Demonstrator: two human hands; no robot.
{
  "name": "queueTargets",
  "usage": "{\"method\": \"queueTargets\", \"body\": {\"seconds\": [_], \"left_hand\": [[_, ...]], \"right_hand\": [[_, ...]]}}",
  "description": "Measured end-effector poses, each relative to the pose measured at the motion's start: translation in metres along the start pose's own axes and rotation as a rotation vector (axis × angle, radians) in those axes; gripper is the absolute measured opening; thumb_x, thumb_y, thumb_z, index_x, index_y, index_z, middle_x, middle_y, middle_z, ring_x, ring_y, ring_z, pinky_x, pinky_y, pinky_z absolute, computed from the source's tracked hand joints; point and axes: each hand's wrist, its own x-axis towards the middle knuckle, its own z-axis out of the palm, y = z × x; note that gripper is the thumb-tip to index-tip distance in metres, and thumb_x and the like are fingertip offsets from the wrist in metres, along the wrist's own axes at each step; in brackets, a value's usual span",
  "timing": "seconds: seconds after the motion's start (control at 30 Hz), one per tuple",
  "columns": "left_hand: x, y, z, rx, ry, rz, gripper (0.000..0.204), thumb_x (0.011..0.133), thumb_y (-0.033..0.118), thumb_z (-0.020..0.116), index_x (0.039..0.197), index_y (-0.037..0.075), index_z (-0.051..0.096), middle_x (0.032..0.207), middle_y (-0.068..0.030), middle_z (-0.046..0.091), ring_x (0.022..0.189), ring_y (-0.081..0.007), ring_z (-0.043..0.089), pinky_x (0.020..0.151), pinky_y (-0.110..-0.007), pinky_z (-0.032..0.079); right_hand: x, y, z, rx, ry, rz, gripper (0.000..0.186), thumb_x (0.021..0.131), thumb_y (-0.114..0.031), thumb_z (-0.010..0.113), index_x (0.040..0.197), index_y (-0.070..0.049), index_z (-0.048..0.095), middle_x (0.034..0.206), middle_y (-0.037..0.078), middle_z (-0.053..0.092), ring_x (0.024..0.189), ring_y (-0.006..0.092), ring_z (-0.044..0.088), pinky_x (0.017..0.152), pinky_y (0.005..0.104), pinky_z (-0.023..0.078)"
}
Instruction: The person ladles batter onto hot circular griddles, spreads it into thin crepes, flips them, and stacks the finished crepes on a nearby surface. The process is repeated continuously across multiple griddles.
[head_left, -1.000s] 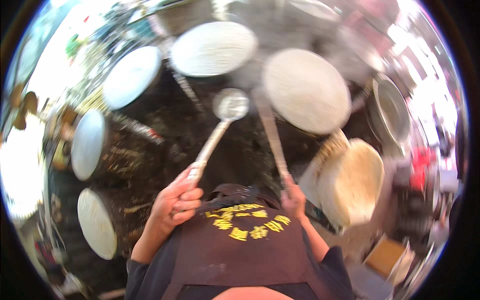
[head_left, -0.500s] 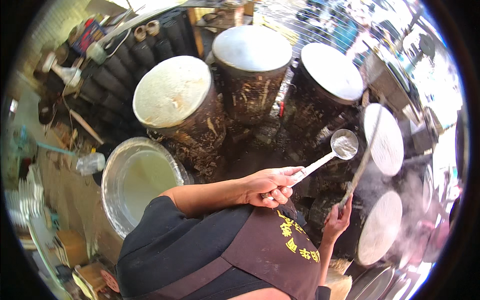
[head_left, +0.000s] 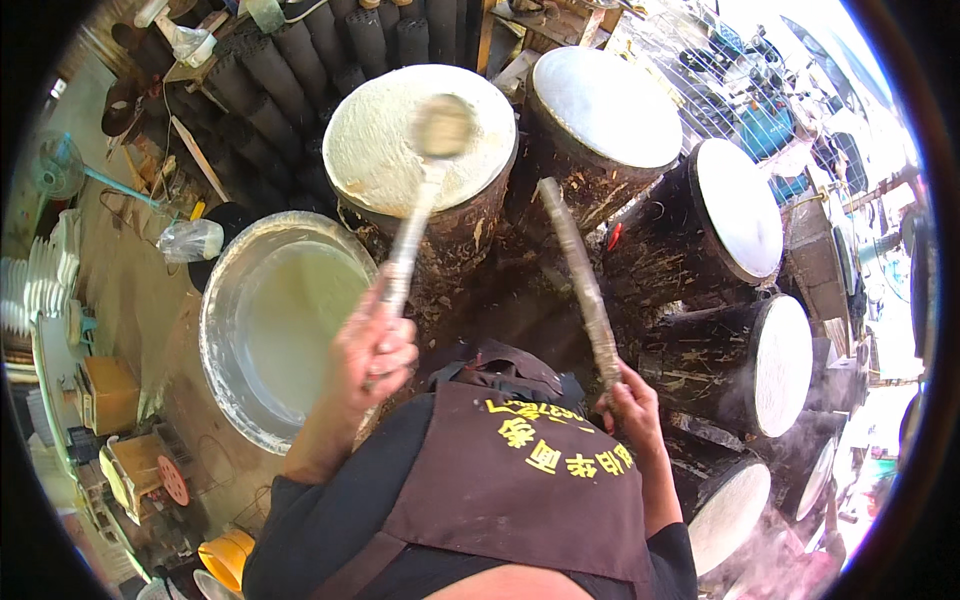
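Note:
My left hand [head_left: 375,350] is closed around the handle of a long ladle [head_left: 410,235]. Its bowl, blurred by motion, hangs over the cream-coated top of a dark barrel [head_left: 365,125]; whether they touch I cannot tell. Gripped in my right hand [head_left: 632,408] is the lower end of a long stick [head_left: 577,265], its tip slanting up and left between the barrels. Beside my left forearm stands a large metal pot [head_left: 218,345] of pale, milky liquid.
More white-topped barrels curve round to the right: one [head_left: 605,105] at the back, another [head_left: 738,205] beyond it, and a steaming one [head_left: 733,510] near my right elbow. Dark cylinders [head_left: 265,80] stack at the back left. A blue fan [head_left: 70,165] and stacked white trays [head_left: 45,260] stand far left.
My view has turned rightward relative to my body's earlier tilt, with the barrels shifted in the picture. The ladle has swung left over the cream-coated barrel; the stick now leans left.

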Motion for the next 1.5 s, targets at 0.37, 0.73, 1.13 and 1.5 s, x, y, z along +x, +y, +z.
{"method": "queueTargets", "body": {"seconds": [0.37,0.73,1.13,1.5], "left_hand": [[-0.073,-0.009,-0.028,-0.271,0.152,0.597,0.027,0.104,0.023,0.036,0.111,0.000,0.047,0.073,-0.0021,0.037,0.049,-0.0067,0.039,0.028,-0.021,0.031],[-0.076,-0.046,-0.006,-0.382,0.115,0.559,0.029,0.104,0.025,0.035,0.125,0.006,0.045,0.072,-0.0016,0.037,0.048,-0.0065,0.038,0.028,-0.021,0.031],[-0.098,-0.030,-0.024,-0.399,0.061,0.601,0.034,0.105,0.024,0.033,0.128,0.001,0.043,0.073,-0.0023,0.037,0.050,-0.0064,0.039,0.028,-0.021,0.030],[-0.118,-0.028,-0.043,-0.405,0.119,0.654,0.033,0.104,0.025,0.035,0.128,0.004,0.044,0.072,-0.0022,0.038,0.050,-0.0066,0.040,0.029,-0.020,0.029]], "right_hand": [[0.086,-0.032,-0.030,0.054,-0.338,0.089,0.047,0.097,-0.017,0.046,0.141,-0.003,0.039,0.073,0.007,0.060,0.047,0.0092,0.051,0.042,0.0226,0.042],[0.203,-0.068,-0.013,0.059,-0.366,-0.029,0.046,0.098,-0.017,0.047,0.142,-0.006,0.039,0.072,0.008,0.058,0.045,0.0108,0.050,0.042,0.0256,0.043],[0.136,-0.063,0.001,-0.252,-0.625,0.099,0.045,0.097,-0.021,0.051,0.139,-0.004,0.045,0.071,0.004,0.059,0.045,0.0084,0.049,0.040,0.0222,0.042],[0.167,-0.084,0.029,-0.281,-0.674,0.160,0.046,0.097,-0.019,0.052,0.139,-0.004,0.044,0.070,0.005,0.059,0.042,0.0082,0.048,0.039,0.0219,0.040]]}}
